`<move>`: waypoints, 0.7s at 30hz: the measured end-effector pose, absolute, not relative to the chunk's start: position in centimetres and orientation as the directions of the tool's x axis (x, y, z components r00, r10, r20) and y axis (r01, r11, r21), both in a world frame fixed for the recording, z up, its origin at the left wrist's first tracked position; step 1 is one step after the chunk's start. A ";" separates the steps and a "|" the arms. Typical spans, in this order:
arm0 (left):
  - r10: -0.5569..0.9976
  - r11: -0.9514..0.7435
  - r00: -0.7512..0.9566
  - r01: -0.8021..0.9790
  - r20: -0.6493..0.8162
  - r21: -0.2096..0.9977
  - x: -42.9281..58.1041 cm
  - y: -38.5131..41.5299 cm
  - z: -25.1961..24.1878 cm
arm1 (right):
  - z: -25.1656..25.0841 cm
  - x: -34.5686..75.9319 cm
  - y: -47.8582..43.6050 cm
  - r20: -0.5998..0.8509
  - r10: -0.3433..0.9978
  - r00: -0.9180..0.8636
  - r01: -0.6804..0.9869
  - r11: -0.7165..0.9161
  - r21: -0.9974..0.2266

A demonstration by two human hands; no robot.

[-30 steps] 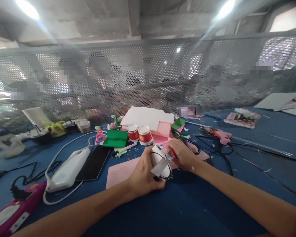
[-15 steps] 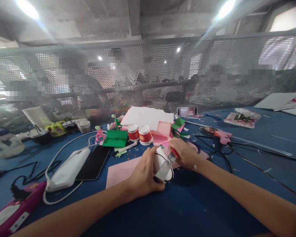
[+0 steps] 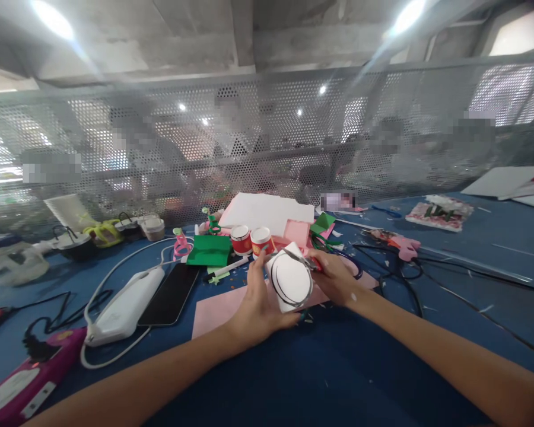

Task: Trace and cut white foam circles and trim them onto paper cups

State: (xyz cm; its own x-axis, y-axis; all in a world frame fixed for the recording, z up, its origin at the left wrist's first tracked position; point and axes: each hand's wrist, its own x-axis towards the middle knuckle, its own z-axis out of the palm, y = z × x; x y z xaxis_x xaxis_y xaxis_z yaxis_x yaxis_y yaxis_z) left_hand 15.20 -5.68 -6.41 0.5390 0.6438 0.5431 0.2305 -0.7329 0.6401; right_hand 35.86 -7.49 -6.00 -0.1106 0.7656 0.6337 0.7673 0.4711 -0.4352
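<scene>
Between my hands is a piece of white paper with dark rings drawn on it, its face turned up toward me. My left hand grips it from the left, thumb at the lower edge and fingers along the upper left side. Closed around the red handles of a pair of scissors, my right hand is at the paper's upper right edge. The blades lie close to that edge, blurred and partly hidden. Below both hands lies a pink sheet. Two red-and-white paper cups stand just beyond.
To the left are a phone, a white power bank with cable and a purple power strip. A green paper piece and a marker lie near the cups. At right, a pink glue gun trails black cords.
The white piece has turned so its ringed face shows more fully. The scissor blades, plainly visible across it before, are now mostly hidden at its upper right. My left fingers have opened wider around it.
</scene>
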 end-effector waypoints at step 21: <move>0.667 -0.638 0.580 0.123 0.467 0.760 15.1 -5.7 -6.5 | -6.3 34.9 -7.8 0.592 0.785 -0.180 0.831 0.444 -0.336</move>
State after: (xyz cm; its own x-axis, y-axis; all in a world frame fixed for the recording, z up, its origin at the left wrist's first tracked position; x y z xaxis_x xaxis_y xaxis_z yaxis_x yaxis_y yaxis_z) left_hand 15.13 -5.67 -6.51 0.5802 0.6672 0.4670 0.1226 -0.6385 0.7598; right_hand 34.89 -7.83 -6.31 -0.1799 0.7854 0.5923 0.8309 0.4436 -0.3359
